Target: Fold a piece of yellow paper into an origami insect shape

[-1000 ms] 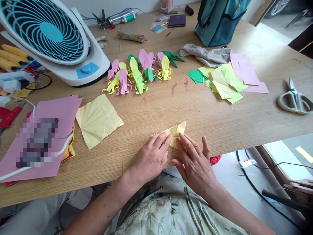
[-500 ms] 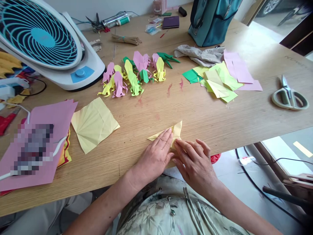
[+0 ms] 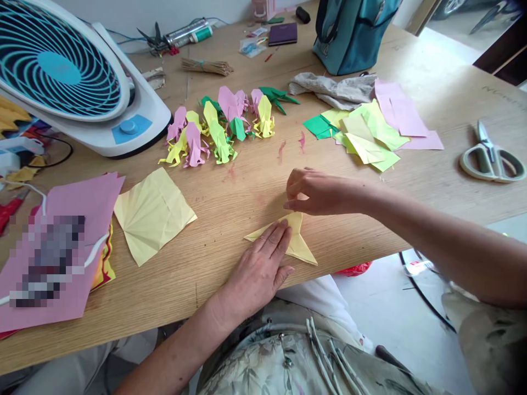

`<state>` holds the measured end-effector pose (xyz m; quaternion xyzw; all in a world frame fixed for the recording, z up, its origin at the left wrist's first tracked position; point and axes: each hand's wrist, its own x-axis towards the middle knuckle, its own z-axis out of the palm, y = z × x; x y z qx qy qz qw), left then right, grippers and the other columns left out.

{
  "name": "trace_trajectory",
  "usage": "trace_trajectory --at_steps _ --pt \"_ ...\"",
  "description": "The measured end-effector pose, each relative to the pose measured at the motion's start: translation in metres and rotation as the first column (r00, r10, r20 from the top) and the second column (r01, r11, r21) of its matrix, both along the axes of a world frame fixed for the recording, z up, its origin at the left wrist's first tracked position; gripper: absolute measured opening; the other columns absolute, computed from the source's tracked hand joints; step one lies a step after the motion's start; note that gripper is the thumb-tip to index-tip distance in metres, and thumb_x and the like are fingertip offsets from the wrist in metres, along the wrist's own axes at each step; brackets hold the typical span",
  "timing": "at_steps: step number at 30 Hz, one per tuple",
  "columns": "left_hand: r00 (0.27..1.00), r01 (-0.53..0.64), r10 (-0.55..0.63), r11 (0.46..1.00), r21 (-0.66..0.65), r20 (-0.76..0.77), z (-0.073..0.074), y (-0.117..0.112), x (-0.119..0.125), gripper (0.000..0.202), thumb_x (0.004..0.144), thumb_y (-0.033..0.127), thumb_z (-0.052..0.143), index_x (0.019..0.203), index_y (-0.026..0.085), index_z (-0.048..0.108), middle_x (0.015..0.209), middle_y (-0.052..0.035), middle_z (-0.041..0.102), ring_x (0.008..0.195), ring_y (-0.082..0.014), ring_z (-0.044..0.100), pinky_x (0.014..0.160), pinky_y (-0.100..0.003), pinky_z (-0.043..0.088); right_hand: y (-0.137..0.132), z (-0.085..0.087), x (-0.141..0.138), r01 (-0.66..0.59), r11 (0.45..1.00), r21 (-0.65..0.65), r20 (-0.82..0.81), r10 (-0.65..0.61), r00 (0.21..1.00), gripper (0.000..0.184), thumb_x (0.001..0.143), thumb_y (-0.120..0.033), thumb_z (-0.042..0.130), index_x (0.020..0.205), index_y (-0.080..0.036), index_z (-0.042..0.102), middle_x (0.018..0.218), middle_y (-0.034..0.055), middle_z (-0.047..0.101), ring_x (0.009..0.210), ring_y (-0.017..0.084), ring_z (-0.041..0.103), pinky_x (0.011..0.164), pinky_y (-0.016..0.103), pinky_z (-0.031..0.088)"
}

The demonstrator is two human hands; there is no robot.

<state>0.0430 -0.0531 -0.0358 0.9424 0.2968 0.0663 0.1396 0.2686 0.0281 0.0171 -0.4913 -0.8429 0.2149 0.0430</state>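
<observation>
Near the table's (image 3: 230,219) front edge, my left hand (image 3: 260,270) is pressing flat, fingers unclenched, on the folded yellow paper (image 3: 300,248). My right hand (image 3: 315,192) is curling at its upper tip; I cannot tell whether it is gripping.

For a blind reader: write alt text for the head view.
A left hand presses a folded yellow paper shape on a wooden table; the right hand curls at its upper tip. Colourful folded paper figures, a white fan and grey scissors lie beyond.

The left hand (image 3: 257,271) hides part of the yellow paper (image 3: 304,251); the fan (image 3: 61,71) runs off-frame.
</observation>
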Motion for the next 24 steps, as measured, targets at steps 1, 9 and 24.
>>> trace_trajectory --at_steps 1,9,24 --pt "1.000 0.001 -0.001 1.000 0.005 -0.008 0.000 0.000 0.000 0.062 0.100 0.035 0.044 0.152 0.006 0.027 0.160 -0.0175 0.028 0.151 -0.0255 0.022 0.122 -0.045 0.031 0.002 0.005 -0.004 0.011 1.000 -0.004 0.082 -0.010 0.997 0.019 0.089 -0.030 0.063 0.082 -0.016 0.075 0.093 0.0100 0.069 0.098 0.023 0.061 0.091 0.037 0.043" --pt "1.000 0.001 -0.001 1.000 0.013 -0.016 0.001 0.000 -0.001 0.065 0.101 0.040 0.042 0.153 0.007 0.024 0.160 -0.0186 0.028 0.151 -0.0258 0.021 0.121 -0.045 0.032 0.048 0.011 -0.018 -0.005 0.859 -0.511 0.151 0.095 0.984 0.031 0.065 -0.036 0.084 0.054 -0.017 0.063 0.052 -0.0052 0.058 0.046 0.008 0.048 0.054 0.025 0.038" --pt "0.999 0.040 -0.040 0.999 0.007 -0.023 -0.002 0.002 0.000 0.069 0.101 0.046 0.040 0.153 0.005 0.025 0.161 -0.0165 0.027 0.151 -0.0295 0.021 0.120 -0.045 0.033 0.059 -0.002 -0.008 0.089 0.704 -0.705 0.180 0.057 0.982 0.029 0.059 -0.032 0.089 0.058 -0.016 0.066 0.052 -0.0064 0.060 0.042 0.005 0.046 0.055 0.028 0.043"
